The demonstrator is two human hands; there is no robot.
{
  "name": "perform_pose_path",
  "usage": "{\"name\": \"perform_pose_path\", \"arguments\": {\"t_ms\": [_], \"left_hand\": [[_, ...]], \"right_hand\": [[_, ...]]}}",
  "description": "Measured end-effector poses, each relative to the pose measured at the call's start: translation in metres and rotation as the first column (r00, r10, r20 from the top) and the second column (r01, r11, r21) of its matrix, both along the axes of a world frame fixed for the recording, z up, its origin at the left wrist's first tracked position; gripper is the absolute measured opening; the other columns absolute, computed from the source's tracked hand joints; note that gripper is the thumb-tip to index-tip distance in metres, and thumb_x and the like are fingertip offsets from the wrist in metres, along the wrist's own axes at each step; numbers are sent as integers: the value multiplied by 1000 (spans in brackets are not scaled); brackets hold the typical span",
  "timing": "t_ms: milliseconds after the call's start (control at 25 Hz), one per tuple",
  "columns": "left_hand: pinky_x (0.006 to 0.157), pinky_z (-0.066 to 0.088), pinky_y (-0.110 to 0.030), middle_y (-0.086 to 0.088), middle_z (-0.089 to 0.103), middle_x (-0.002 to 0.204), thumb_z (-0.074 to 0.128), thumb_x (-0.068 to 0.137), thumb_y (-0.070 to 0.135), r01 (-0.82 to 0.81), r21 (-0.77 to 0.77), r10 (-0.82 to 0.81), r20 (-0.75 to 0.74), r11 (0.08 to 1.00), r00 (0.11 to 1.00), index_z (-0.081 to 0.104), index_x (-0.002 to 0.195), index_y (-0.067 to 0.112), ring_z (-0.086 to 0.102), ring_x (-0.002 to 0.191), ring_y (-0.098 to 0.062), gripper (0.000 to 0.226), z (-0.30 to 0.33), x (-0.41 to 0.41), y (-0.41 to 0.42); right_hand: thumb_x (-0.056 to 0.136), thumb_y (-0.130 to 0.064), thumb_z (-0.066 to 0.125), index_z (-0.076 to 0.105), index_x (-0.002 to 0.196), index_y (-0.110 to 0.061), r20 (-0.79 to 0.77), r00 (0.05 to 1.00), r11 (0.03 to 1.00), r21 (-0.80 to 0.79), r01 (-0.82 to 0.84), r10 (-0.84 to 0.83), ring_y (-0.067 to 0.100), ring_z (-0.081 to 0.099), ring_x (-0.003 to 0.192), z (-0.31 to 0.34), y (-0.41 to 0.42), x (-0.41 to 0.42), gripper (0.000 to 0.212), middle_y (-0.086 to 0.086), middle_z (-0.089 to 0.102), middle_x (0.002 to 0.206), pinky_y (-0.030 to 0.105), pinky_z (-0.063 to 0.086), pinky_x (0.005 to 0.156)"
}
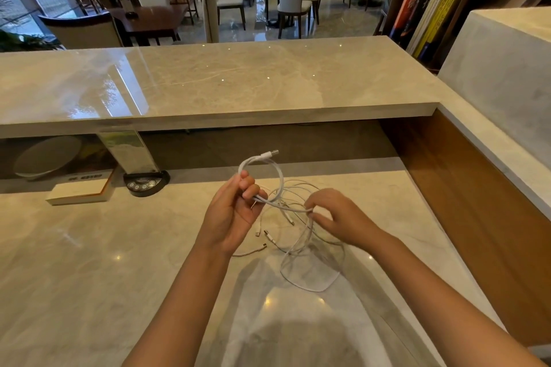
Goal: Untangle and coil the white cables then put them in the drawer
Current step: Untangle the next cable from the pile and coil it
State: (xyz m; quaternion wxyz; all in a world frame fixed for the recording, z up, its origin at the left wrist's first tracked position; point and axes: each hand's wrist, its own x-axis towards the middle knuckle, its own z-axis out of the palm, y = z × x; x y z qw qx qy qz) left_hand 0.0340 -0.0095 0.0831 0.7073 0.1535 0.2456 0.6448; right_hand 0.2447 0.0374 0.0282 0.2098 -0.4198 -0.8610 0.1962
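1. My left hand (235, 211) is closed on the thicker white cable (275, 171), fingers curled over the strands where its first loop crosses itself. The loop stands up above my hand, with the plug end (269, 154) poking out at the far side.

2. My right hand (337, 217) pinches the same cable between thumb and fingertips, just right of the left hand, so a short length runs taut between the two grips.

3. The rest of the white cables (310, 262) hang from my hands and spill onto the marble desk (89, 262) as a loose tangle of thin loops, with several small connectors (267, 234) lying under my hands.

4. I judge these light and limp. The thin ones will spring, slide over the polished stone and snag on each other; the thick one holds a curve better.

5. Best hold, I think: the crossing point of the coil for the left, and the bare run of cord for the right, feeding it round. I would not pull on the connectors, where the cord is weakest.

6. No drawer is in view, and the coiling looks barely begun.
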Motion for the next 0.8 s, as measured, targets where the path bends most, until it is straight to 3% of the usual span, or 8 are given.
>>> {"name": "perform_pose_path", "arguments": {"t_ms": [120, 240, 320, 480, 520, 640, 720, 800], "left_hand": [[57, 54, -21, 5, 50, 58, 48, 89, 15, 2, 6, -2, 113, 1000, 994, 60, 78, 12, 46, 44, -4, 17, -1, -10, -4], [57, 54, -22, 4, 51, 60, 82, 61, 10, 21, 29, -25, 147, 999, 989, 63, 78, 11, 46, 45, -5, 26, -14, -22, -12], [57, 54, -22, 4, 51, 60, 90, 49, 9, 12, -16, -10, 117, 1000, 993, 61, 79, 11, 46, 45, -5, 42, -25, -28, -16], [58, 54, -21, 4, 49, 58, 91, 46, 10, 23, -45, -19, 83, 999, 996, 59, 79, 11, 46, 44, -5, 46, -38, -25, -21], [59, 54, -21, 4, 49, 58, 91, 46, 11, 24, -46, -20, 82, 999, 996, 60, 78, 11, 45, 44, -5, 45, -40, -25, -21], [60, 55, -23, 4, 49, 57, 90, 49, 11, 42, -39, -39, 76, 998, 996, 64, 75, 10, 45, 42, -5, 37, -42, -22, -21], [61, 55, -25, 3, 49, 57, 83, 61, 13, 62, -42, -61, 43, 997, 997, 62, 77, 10, 45, 43, -5, 26, -40, -18, -22], [60, 55, -25, 3, 48, 57, 61, 80, 16, 57, -58, -58, -19, 997, 998, 56, 81, 10, 45, 43, -5, 7, -35, -10, -23]], "right_hand": [[87, -13, 60, 64, 90, -12, 58, 971, 971, 68, 229, -233, 20, 52, 94, 2, 32, 10, 6, 5, 58, 100, 30, 41, 81], [91, -8, 50, 60, 85, -13, -198, 834, 848, -261, 461, -515, 16, 55, 64, 31, 50, 15, 12, 8, 62, 79, 33, 45, 62], [91, -4, 50, 61, 84, -14, -458, 692, 809, -486, 330, -557, 16, 63, 67, 57, 50, 16, 17, 8, 67, 84, 30, 52, 61], [95, -4, 40, 62, 89, -13, -835, 274, 851, -517, -91, -478, 16, 67, 87, 96, 33, 20, 25, 4, 70, 94, 26, 56, 72], [95, -5, 42, 61, 88, -14, -836, 274, 858, -509, -67, -475, 16, 67, 82, 97, 29, 21, 22, 4, 69, 89, 26, 56, 70], [91, -1, 47, 58, 86, -13, -532, 636, 795, -563, 226, -558, 16, 63, 65, 66, 8, 37, 17, 2, 67, 75, 25, 52, 57], [94, -8, 44, 59, 96, -15, 103, 889, 679, -609, 411, -446, 17, 62, 63, 41, -13, 52, 17, 3, 69, 79, 26, 49, 56], [93, -16, 41, 51, 123, -25, 643, 753, 731, -447, 516, -139, 18, 61, 89, 24, -30, 60, 33, 6, 63, 113, 28, 50, 74]]}}
